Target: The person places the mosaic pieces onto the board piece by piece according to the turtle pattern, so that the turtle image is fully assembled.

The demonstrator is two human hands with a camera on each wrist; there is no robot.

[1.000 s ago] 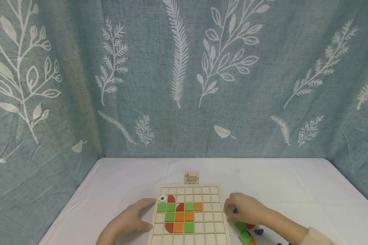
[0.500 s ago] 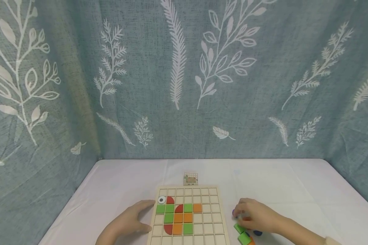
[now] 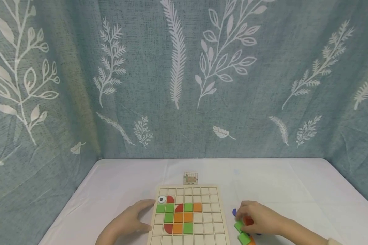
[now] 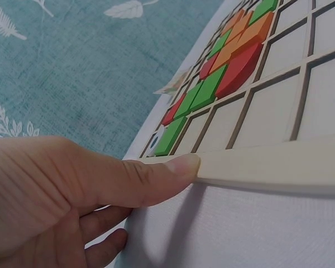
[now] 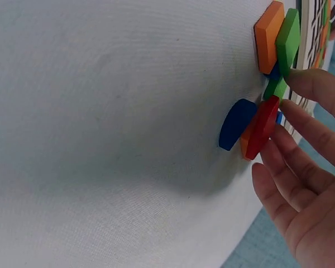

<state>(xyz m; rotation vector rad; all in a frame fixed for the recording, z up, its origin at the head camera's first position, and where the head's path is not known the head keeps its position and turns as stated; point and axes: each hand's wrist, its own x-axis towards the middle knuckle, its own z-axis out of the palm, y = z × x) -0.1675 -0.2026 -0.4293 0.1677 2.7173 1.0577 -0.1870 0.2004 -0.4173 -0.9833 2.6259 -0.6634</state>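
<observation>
A wooden grid board (image 3: 211, 217) lies on the white table, with green, orange and red pieces and a round eye piece (image 3: 162, 199) in its cells. My left hand (image 3: 127, 217) rests at the board's left side; its straight thumb (image 4: 173, 172) touches the rim in the left wrist view. To the right of the board, my right hand (image 3: 260, 217) is over a small pile of loose pieces. In the right wrist view its fingers touch a red piece (image 5: 262, 128), and the thumb is by a green piece (image 5: 288, 39). No piece is plainly pinched.
A small picture card (image 3: 190, 178) lies behind the board. Around the right hand are a blue piece (image 5: 237, 124), an orange piece (image 5: 269, 36) and another green square (image 3: 244, 238). A patterned curtain (image 3: 184, 81) hangs behind the table.
My right hand has moved from beside the board's right edge rightward and slightly nearer, onto the loose pieces. The left hand stays at the board, whose pieces look the same.
</observation>
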